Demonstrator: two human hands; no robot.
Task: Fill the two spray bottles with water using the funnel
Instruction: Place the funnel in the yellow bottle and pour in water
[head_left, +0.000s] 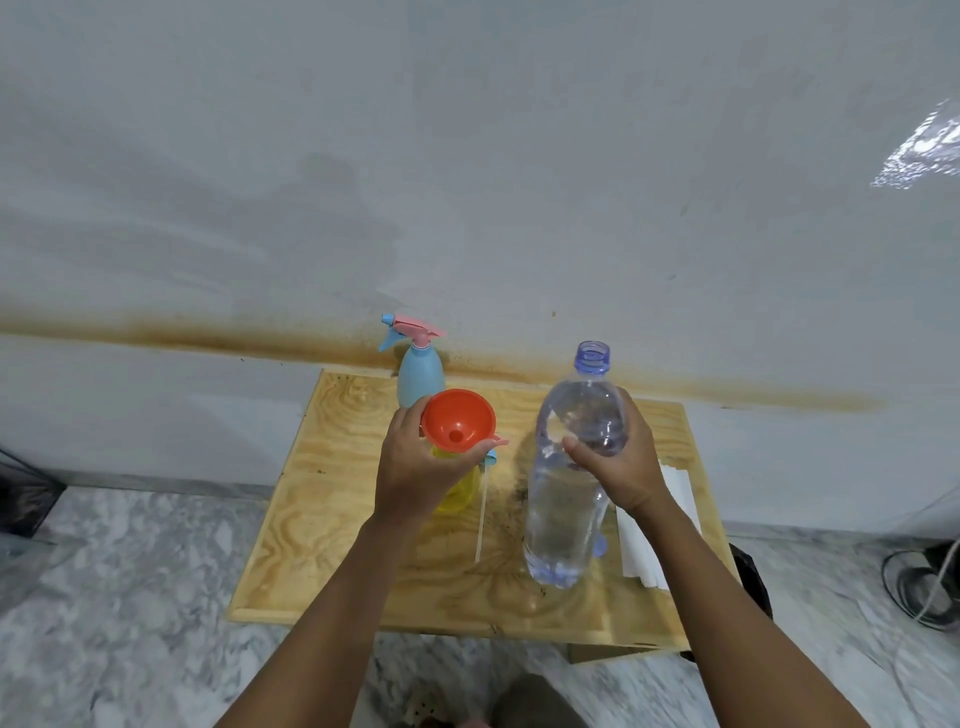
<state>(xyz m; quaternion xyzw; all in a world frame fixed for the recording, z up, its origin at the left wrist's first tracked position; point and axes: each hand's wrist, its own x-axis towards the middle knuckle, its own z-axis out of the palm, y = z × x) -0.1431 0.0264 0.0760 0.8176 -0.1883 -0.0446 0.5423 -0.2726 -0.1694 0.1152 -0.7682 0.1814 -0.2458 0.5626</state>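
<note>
An orange funnel (457, 420) sits in the neck of a yellow spray bottle (458, 488) on the wooden table (332, 519). My left hand (415, 467) curls around the funnel and the bottle's top, hiding most of the yellow bottle. My right hand (618, 462) grips a large clear water bottle (569, 467) at its upper body; the bottle has no cap, stands upright and holds water. A blue spray bottle (420, 374) with a pink and blue trigger head stands at the table's back edge. A removed sprayer head with its white dip tube (482, 514) lies beside the yellow bottle.
White folded paper (670, 530) lies on the table's right side behind my right wrist. The wall stands directly behind the table. A dark bin (26, 499) sits on the marble floor at left, a fan base (924, 587) at right.
</note>
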